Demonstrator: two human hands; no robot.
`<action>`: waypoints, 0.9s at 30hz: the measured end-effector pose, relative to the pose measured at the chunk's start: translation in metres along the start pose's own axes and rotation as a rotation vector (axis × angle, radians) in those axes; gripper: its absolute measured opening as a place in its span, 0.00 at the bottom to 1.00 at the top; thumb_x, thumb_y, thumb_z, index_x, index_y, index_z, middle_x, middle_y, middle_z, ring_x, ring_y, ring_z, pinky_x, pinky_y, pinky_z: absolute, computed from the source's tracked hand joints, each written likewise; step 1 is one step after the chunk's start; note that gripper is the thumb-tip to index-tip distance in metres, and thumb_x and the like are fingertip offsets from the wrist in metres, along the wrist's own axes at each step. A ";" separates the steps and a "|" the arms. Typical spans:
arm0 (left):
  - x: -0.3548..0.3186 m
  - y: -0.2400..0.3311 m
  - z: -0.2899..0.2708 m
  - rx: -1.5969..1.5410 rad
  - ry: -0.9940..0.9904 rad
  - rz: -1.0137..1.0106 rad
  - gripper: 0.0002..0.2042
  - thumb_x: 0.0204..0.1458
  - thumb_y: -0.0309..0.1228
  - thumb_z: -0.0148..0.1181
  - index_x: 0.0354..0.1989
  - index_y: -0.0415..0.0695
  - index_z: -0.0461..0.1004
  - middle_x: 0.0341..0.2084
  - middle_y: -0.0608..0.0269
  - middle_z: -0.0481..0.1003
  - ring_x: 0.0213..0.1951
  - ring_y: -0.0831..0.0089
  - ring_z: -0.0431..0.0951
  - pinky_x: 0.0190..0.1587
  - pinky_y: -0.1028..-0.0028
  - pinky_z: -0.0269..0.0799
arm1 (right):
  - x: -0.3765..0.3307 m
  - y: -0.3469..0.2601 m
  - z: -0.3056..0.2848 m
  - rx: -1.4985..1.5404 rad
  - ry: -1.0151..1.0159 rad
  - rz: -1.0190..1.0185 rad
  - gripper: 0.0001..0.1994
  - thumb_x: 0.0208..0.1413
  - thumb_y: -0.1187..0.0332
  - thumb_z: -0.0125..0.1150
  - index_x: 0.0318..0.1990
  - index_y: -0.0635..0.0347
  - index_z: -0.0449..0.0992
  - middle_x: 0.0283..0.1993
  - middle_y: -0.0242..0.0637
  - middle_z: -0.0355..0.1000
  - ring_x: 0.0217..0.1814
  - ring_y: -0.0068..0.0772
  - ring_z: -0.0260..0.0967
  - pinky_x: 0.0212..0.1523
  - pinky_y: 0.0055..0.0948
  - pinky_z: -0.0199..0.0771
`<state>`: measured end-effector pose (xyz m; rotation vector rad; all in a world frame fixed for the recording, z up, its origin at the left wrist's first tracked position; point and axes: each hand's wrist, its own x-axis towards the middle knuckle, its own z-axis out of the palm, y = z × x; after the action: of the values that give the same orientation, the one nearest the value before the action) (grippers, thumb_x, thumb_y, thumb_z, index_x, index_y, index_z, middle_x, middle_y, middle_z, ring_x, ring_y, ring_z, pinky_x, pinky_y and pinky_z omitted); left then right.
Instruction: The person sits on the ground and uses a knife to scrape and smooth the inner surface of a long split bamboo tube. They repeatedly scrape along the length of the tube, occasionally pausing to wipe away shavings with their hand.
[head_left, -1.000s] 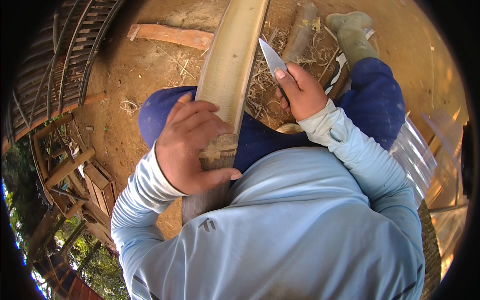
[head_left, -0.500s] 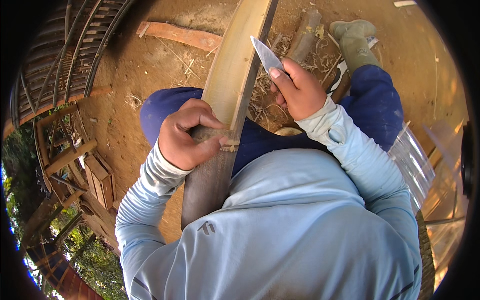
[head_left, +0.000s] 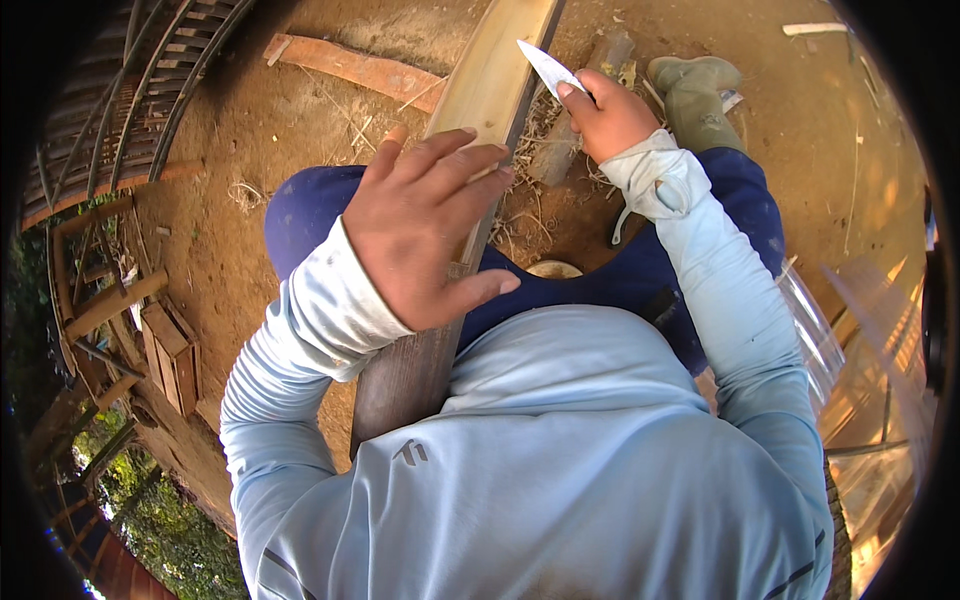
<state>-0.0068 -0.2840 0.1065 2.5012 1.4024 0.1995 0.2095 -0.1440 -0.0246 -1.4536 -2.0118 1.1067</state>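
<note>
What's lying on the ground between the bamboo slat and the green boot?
In the head view, dry shavings and a short log lie between the bamboo slat and green boot.

Looked like an outdoor rural work yard: bare reddish dirt ground (head_left: 230, 210) scattered with dry shavings (head_left: 535, 150) near top centre, a rough plank (head_left: 360, 68) lying upper left, stacked timber frames (head_left: 120, 300) along the left edge, greenery (head_left: 150, 510) showing lower left.

Long pale split bamboo slat (head_left: 490, 80), slanting across lap, knife blade (head_left: 545, 68) beside it
</note>
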 end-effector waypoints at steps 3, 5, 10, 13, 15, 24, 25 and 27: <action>0.007 -0.005 0.001 0.114 -0.167 0.068 0.37 0.44 0.54 0.69 0.57 0.39 0.74 0.63 0.57 0.70 0.67 0.54 0.67 0.68 0.40 0.55 | 0.006 0.001 0.006 0.025 0.019 0.008 0.20 0.67 0.51 0.53 0.44 0.61 0.77 0.28 0.46 0.74 0.29 0.47 0.72 0.33 0.43 0.70; 0.005 -0.005 0.003 0.102 -0.148 0.063 0.36 0.44 0.55 0.69 0.55 0.40 0.77 0.61 0.59 0.73 0.65 0.56 0.69 0.68 0.41 0.56 | 0.004 0.003 0.010 0.020 -0.004 -0.024 0.20 0.69 0.50 0.52 0.44 0.61 0.75 0.23 0.35 0.70 0.20 0.26 0.68 0.25 0.32 0.68; -0.007 -0.009 0.002 0.003 -0.052 0.051 0.31 0.42 0.52 0.72 0.48 0.40 0.81 0.54 0.60 0.79 0.61 0.56 0.74 0.67 0.42 0.58 | 0.015 0.012 0.018 0.024 0.025 -0.044 0.22 0.69 0.48 0.51 0.44 0.61 0.76 0.23 0.36 0.71 0.20 0.28 0.68 0.26 0.33 0.69; -0.011 -0.012 0.001 -0.049 -0.010 0.064 0.27 0.41 0.49 0.74 0.44 0.39 0.83 0.50 0.61 0.81 0.59 0.55 0.76 0.66 0.43 0.59 | 0.025 0.009 0.017 -0.006 0.064 -0.081 0.22 0.69 0.48 0.50 0.43 0.61 0.76 0.23 0.37 0.71 0.22 0.31 0.69 0.27 0.34 0.69; -0.013 -0.014 0.002 -0.093 0.019 0.059 0.26 0.40 0.48 0.75 0.42 0.39 0.83 0.49 0.59 0.82 0.59 0.54 0.77 0.66 0.43 0.59 | 0.025 0.002 0.015 -0.037 0.078 -0.109 0.23 0.70 0.48 0.49 0.43 0.62 0.76 0.23 0.40 0.71 0.24 0.35 0.71 0.29 0.35 0.69; -0.024 -0.030 0.005 -0.293 0.291 0.092 0.24 0.41 0.52 0.76 0.29 0.42 0.78 0.37 0.55 0.80 0.48 0.53 0.79 0.63 0.48 0.62 | -0.058 -0.049 0.017 0.055 -0.143 -0.215 0.17 0.68 0.56 0.53 0.33 0.62 0.72 0.23 0.52 0.69 0.27 0.60 0.70 0.30 0.50 0.68; -0.024 -0.030 0.005 -0.295 0.323 0.102 0.23 0.40 0.51 0.77 0.27 0.43 0.77 0.36 0.56 0.79 0.46 0.54 0.79 0.62 0.50 0.63 | -0.060 -0.049 0.016 0.054 -0.157 -0.219 0.17 0.69 0.57 0.53 0.33 0.62 0.72 0.23 0.52 0.69 0.27 0.60 0.70 0.30 0.50 0.68; -0.024 -0.033 0.006 -0.296 0.346 0.117 0.25 0.40 0.54 0.76 0.27 0.43 0.77 0.36 0.56 0.79 0.46 0.55 0.79 0.62 0.50 0.62 | -0.062 -0.049 0.015 0.053 -0.183 -0.228 0.16 0.69 0.58 0.53 0.34 0.62 0.72 0.23 0.52 0.70 0.28 0.60 0.71 0.30 0.50 0.68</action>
<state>-0.0447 -0.2896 0.0916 2.3745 1.2315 0.8341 0.1920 -0.2133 0.0121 -1.0978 -2.1898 1.2201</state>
